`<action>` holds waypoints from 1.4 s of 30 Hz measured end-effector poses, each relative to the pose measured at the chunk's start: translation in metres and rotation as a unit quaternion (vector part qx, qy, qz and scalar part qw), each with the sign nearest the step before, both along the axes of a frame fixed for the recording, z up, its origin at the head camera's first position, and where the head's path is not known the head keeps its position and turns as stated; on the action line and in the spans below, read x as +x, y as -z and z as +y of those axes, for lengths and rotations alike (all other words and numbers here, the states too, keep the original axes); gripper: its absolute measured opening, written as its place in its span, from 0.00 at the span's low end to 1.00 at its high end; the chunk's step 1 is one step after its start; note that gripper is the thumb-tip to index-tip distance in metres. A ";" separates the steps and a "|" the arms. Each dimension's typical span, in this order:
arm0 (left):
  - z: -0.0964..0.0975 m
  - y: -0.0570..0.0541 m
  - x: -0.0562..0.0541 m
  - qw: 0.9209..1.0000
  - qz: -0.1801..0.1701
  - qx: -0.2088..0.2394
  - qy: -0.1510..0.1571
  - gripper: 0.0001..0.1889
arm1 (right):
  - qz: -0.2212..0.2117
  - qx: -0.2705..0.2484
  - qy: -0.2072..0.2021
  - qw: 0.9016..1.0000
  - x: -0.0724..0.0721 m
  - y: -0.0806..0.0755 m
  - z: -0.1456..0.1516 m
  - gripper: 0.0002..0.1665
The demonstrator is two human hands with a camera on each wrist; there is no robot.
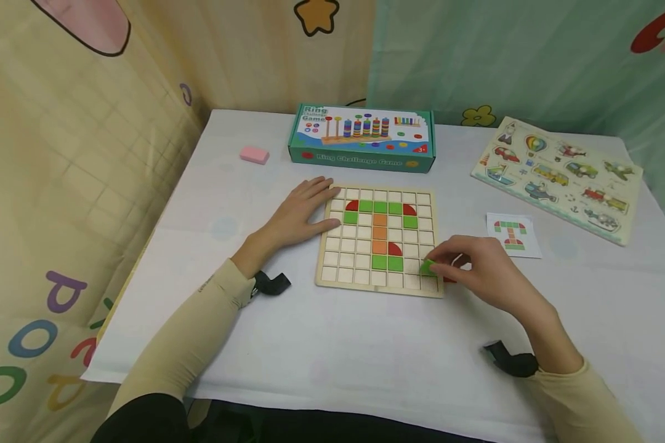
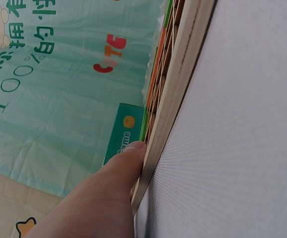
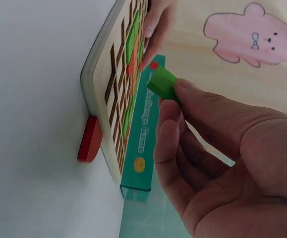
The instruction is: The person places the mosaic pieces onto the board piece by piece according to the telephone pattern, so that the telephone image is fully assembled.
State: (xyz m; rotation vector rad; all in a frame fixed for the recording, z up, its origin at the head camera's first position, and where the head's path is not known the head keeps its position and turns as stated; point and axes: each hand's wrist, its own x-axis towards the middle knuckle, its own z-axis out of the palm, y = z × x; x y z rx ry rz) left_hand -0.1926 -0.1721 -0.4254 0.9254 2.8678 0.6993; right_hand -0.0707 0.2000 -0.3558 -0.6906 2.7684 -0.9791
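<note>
A wooden grid board lies on the white table, with green and orange square blocks and red quarter-round pieces set in its cells. My left hand rests at the board's upper left edge, fingers extended, the thumb over the side. Between thumb and fingers my right hand pinches a green square block over the lower right cells. Below that hand, a loose red quarter-round piece lies on the table against the board's edge, mostly covered by the fingers in the head view.
To the right of the board lies a pattern card with a similar coloured figure. A vehicle puzzle board is at the back right. Behind the grid stands a green Ring Challenge Game box, with a pink block left of it.
</note>
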 end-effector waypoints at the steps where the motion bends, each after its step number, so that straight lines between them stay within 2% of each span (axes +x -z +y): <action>1: 0.000 0.000 0.000 1.000 0.000 -0.001 0.000 0.41 | -0.003 -0.001 -0.002 1.000 -0.004 0.000 -0.006 0.09; 9: -0.001 0.000 0.000 1.000 0.002 -0.006 0.000 0.41 | -0.031 -0.025 -0.013 0.999 -0.029 0.007 -0.060 0.07; 13: -0.002 0.000 -0.001 1.000 0.001 -0.011 -0.002 0.41 | -0.030 -0.037 -0.026 0.999 -0.035 0.014 -0.083 0.04; 17: -0.002 0.000 0.000 1.000 0.002 -0.007 -0.002 0.41 | -0.022 -0.024 -0.037 0.999 -0.036 0.018 -0.098 0.04; 28: -0.002 -0.001 -0.001 1.000 0.005 -0.006 -0.002 0.40 | 0.022 0.002 -0.035 0.999 -0.032 0.021 -0.105 0.05; 33: -0.002 -0.001 0.000 1.000 0.001 -0.001 0.001 0.40 | 0.007 0.009 -0.044 0.999 -0.030 0.021 -0.104 0.11; 42: -0.001 0.000 -0.001 1.000 0.004 -0.003 0.001 0.41 | 0.002 0.035 -0.060 0.998 -0.030 0.020 -0.108 0.12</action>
